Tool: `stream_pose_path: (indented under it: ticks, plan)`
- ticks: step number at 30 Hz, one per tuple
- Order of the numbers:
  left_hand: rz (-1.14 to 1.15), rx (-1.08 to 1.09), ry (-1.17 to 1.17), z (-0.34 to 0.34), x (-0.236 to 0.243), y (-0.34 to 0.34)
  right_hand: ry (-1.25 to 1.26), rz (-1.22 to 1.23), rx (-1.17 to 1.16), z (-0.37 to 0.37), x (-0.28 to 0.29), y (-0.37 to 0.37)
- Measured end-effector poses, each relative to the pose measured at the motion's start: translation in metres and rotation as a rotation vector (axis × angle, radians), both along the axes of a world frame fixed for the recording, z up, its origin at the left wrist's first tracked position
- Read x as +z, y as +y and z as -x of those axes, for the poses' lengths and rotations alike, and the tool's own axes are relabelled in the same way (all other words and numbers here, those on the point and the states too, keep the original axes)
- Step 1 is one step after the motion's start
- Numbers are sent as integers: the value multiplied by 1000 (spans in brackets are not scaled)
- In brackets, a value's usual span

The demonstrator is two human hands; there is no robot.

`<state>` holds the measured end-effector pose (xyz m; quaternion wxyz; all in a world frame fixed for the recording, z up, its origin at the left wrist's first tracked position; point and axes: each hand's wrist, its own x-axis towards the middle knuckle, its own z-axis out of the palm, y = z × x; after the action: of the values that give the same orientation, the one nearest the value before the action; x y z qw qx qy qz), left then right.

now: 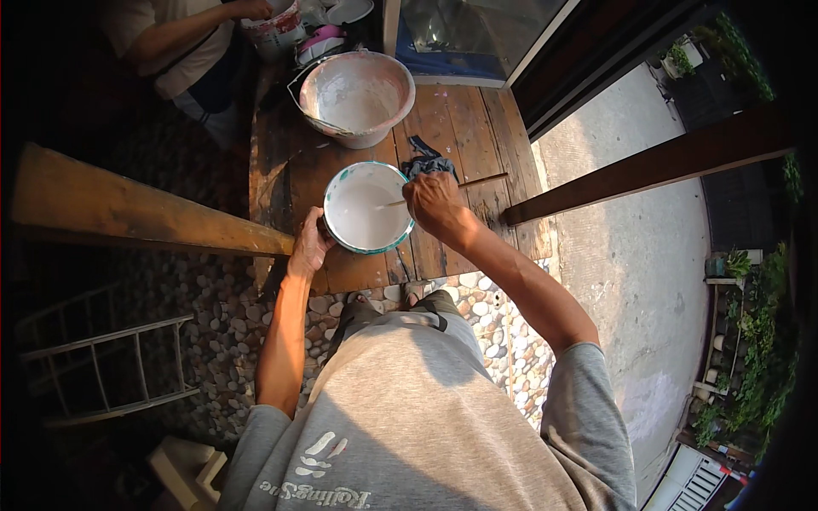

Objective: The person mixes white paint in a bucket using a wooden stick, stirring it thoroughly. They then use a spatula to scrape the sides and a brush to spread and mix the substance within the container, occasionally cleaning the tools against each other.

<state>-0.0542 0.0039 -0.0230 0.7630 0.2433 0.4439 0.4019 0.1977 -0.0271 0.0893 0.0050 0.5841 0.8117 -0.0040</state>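
Observation:
A round pail of white paint (362,209), its rim smeared with green, stands near the front edge of a wooden table (464,128). My left hand (309,244) grips the pail's outer left side, its fingers partly hidden behind the wall. A thin wooden stick (484,180) is held in my right hand (436,206), closed around its middle above the pail's right rim. One end of the stick dips into the white paint; the other points out to the right. Just beyond my right hand lies a crumpled dark cloth (423,160).
Behind the pail sits a larger paint-stained bucket (362,94) with a wire handle. Wooden posts (153,204) slant in at both sides. At the upper left another person (183,51) reaches into a stained bucket (274,30). A ladder (119,362) lies lower left on the pebbled floor.

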Motion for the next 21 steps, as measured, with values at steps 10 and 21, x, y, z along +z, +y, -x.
stream_pose_path:
  ticks: [10, 21]
  plan:
    - [39, 121, 95, 11, -23, -40, -116, -162, 310, 34, -14, 12]
    - [-403, 201, 856, 0, -18, -58, 39, -93, 223, 38, -18, 14]
